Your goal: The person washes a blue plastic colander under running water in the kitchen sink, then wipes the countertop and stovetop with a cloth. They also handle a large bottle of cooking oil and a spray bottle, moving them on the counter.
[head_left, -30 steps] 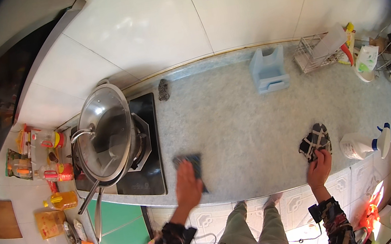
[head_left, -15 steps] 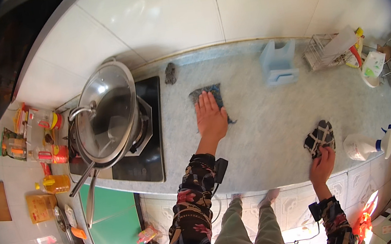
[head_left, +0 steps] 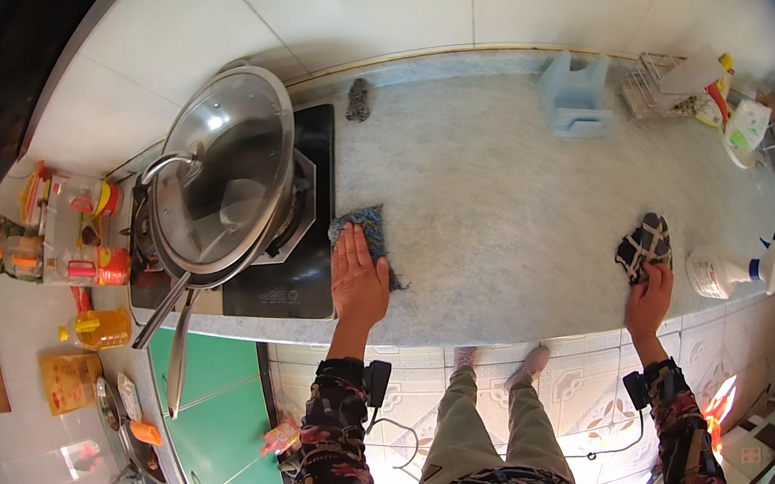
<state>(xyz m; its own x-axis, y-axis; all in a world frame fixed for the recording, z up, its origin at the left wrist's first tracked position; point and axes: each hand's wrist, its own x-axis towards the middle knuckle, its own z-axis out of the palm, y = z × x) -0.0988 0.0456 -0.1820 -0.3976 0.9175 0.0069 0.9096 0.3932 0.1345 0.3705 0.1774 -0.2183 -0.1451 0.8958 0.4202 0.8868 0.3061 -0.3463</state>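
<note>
My left hand [head_left: 359,281] lies flat with its fingers stretched out on a grey-blue cloth [head_left: 366,217]. The cloth rests on the counter against the right edge of the black gas stove [head_left: 266,300]. Over at the right, my right hand [head_left: 650,300] has its fingers closed on the near edge of a dark cloth with light crossing lines [head_left: 643,244], which touches the counter. On the stove stands a wok with a glass lid [head_left: 234,155], its long handles pointing toward me. Part of the grey-blue cloth is hidden under my left hand.
A white spray bottle [head_left: 718,275] lies right of the dark cloth. Farther back are a pale blue plastic holder [head_left: 577,98], a wire rack [head_left: 653,84] and a dark scourer [head_left: 357,101]. Bottles and jars [head_left: 100,330] stand left of the stove, above green cabinet doors [head_left: 211,368].
My left hand has slid the grey-blue cloth left and nearer to me, up to the stove's edge. My right hand stays on the dark cloth. The view has shifted a little.
</note>
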